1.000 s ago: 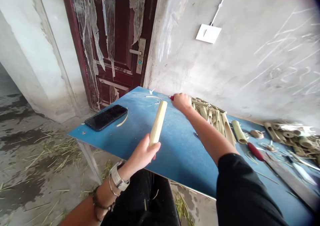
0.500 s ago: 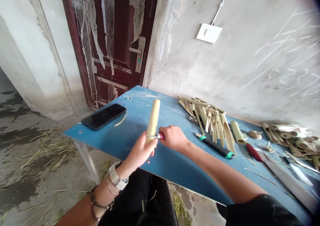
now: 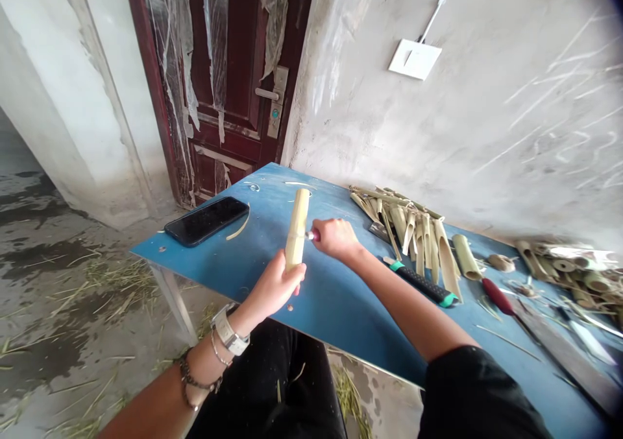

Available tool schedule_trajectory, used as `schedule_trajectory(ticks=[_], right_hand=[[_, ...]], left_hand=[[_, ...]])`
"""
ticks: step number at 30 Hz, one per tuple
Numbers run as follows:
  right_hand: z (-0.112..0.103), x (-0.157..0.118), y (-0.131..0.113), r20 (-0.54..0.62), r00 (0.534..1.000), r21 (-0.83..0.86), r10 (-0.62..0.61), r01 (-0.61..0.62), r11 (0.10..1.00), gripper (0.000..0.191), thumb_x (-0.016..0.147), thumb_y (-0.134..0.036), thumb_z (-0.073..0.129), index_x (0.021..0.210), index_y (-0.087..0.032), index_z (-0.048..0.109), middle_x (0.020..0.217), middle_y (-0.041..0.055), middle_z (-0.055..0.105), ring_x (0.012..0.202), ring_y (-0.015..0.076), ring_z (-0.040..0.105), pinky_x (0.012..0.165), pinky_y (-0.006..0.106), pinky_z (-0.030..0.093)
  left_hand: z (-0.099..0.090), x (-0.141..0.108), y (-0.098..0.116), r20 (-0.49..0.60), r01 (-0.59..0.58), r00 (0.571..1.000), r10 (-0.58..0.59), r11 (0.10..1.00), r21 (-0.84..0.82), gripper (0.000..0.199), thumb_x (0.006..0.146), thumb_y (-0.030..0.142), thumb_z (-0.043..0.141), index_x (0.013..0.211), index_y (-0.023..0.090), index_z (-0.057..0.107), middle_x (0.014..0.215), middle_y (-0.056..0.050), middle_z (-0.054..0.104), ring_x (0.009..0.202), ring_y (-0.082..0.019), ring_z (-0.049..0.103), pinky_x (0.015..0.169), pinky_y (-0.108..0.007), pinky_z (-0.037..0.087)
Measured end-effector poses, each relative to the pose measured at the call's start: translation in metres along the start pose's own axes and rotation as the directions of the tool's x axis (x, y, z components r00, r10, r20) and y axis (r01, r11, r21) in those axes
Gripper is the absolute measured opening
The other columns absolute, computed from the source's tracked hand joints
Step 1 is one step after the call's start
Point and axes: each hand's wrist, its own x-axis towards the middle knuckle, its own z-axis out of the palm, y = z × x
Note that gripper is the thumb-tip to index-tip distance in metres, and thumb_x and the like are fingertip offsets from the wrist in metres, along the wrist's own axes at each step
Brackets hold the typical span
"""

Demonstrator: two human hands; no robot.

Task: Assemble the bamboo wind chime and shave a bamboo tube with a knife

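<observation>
**Small carving tool [image 3: 309, 235] set to a pale bamboo tube [image 3: 296, 228]**

The tube stands nearly upright above the blue tabletop [image 3: 350, 322], near its middle. Its lower part is wrapped in the left hand [image 3: 275, 284], whose fingers close firmly around it, so I cannot tell whether its end touches the board. The right hand [image 3: 335, 239] is clenched around the tool's red handle, and the short metal shaft pokes out of the fist, its tip meeting the side of the tube.

Clean work here would seem to call for short, controlled pushes, with the tip kept pointing away from the left fingers. Bracing both hands against each other should steady the tube and limit any slip.

A black smartphone [image 3: 207, 221] and a curled bamboo shaving [image 3: 238, 229] lie to the left. To the right sit a heap of split bamboo pieces [image 3: 403, 225], a green-and-black-handled tool [image 3: 421, 283] and a red-handled knife [image 3: 496, 295]. Cut bamboo rings [image 3: 569, 270] gather at the far right. Behind the tabletop rise a rough plaster wall [image 3: 389, 128] and a dark red door [image 3: 228, 89] with torn plastic film on it.
</observation>
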Motion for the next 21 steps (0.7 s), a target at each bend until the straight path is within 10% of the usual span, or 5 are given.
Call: schedule_trajectory(ticks=[7, 12, 21], right_hand=[[-0.008, 0.078, 0.021, -0.071, 0.982, 0.096, 0.174, -0.166, 0.981, 0.032, 0.087, -0.034, 0.043, 0.099, -0.016, 0.067, 0.1, 0.0161, 0.067, 0.095, 0.0264, 0.063, 0.075, 0.031, 0.046], [-0.008, 0.097, 0.062, 0.041, 0.883, 0.23, 0.468, -0.465, 0.855, 0.035, 0.088, -0.028, 0.044, 0.112, -0.008, 0.06, 0.112, 0.0224, 0.061, 0.103, 0.0268, 0.06, 0.076, 0.03, 0.044], [-0.006, 0.016, 0.079, -0.236, 0.969, 0.273, 0.07, -0.003, 0.962, 0.029, 0.087, -0.028, 0.049, 0.11, -0.012, 0.048, 0.105, 0.0138, 0.061, 0.09, 0.0219, 0.058, 0.074, 0.027, 0.04]], left_hand=[[0.002, -0.003, 0.011, -0.044, 0.026, 0.999, -0.028, 0.998, -0.051, 0.027, 0.081, 0.041, 0.05, 0.085, 0.015, 0.042, 0.069, 0.002, 0.049, 0.053, -0.008, 0.049, 0.052, -0.021, 0.041], [0.006, -0.015, 0.018, -0.041, 0.068, 0.997, -0.068, 0.998, -0.009, 0.029, 0.08, 0.043, 0.049, 0.087, 0.015, 0.043, 0.064, 0.003, 0.048, 0.053, -0.01, 0.05, 0.05, -0.022, 0.04], [-0.014, -0.007, 0.034, 0.126, 0.102, 0.984, -0.127, 0.977, 0.186, 0.042, 0.077, 0.042, 0.057, 0.107, 0.014, 0.052, 0.083, -0.005, 0.059, 0.067, -0.014, 0.055, 0.054, -0.021, 0.041]])
